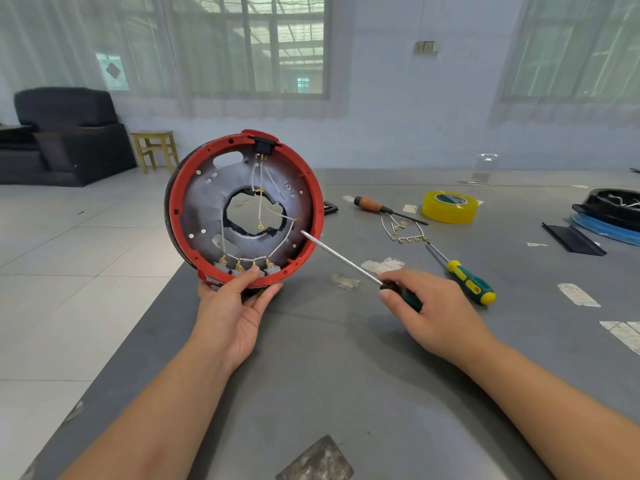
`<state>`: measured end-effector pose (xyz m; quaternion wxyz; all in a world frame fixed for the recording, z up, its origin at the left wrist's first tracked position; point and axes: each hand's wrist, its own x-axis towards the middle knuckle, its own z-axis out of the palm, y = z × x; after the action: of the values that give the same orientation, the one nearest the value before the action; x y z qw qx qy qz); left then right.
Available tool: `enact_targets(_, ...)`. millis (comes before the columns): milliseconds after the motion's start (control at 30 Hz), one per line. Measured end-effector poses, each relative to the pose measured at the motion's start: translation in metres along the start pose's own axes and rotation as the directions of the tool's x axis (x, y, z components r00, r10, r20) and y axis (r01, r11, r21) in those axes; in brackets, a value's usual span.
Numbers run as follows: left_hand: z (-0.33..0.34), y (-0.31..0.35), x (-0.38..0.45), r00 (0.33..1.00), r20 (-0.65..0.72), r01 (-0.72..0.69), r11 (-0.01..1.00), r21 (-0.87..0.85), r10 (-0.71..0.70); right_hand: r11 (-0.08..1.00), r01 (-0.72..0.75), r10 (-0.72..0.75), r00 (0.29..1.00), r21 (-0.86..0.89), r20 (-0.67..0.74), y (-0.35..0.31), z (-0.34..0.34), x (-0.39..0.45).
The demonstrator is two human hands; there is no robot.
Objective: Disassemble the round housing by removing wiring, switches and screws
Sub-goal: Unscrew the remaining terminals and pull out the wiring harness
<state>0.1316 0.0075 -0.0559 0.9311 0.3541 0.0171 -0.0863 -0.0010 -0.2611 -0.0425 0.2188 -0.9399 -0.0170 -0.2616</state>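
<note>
Housing held upright, screwdriver tip at its right rim

The left hand (230, 315) has its grip clamped on the bottom edge of the red housing (244, 209), tilting it on edge above the tabletop (329, 375), white wires (258, 202) showing inside. The right hand (436, 306) is closed around a screwdriver (360, 268), its tip touching the inner right rim. A second screwdriver (467, 280) and yellow tape (449, 206) lie beyond.

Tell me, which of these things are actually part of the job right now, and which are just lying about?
In use:
round housing, held upright by the left hand
screwdriver in the right hand, tip at the housing's inner rim
white wires inside the housing

Lying about:
yellow tape roll
orange-handled screwdriver
green-and-yellow screwdriver
loose wire bundle
</note>
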Motion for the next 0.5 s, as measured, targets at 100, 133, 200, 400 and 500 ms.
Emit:
enact_targets(100,0.001,-0.002,0.000,1.000,0.027,0.011,1.000,0.018,-0.011,0.988,0.084,-0.067,0.988,-0.127,0.137,-0.002,0.003,0.003)
enact_targets(133,0.002,-0.003,0.000,0.999,0.039,0.013,1.000,0.024,-0.014,0.979,0.108,-0.079,0.983,-0.175,0.165,-0.003,0.003,0.005)
enact_targets(200,0.001,-0.003,-0.001,0.998,0.060,0.016,0.999,0.038,-0.019,0.957,0.142,-0.092,0.975,-0.254,0.201,-0.004,0.002,0.008)
enact_targets(400,0.003,-0.004,-0.002,0.995,0.093,0.018,0.997,0.075,-0.025,0.913,0.192,-0.084,0.952,-0.361,0.293,-0.003,-0.005,0.010)
enact_targets(500,0.004,-0.004,-0.003,0.995,0.097,0.016,0.996,0.084,-0.024,0.903,0.203,-0.090,0.951,-0.379,0.296,-0.004,-0.009,0.012)
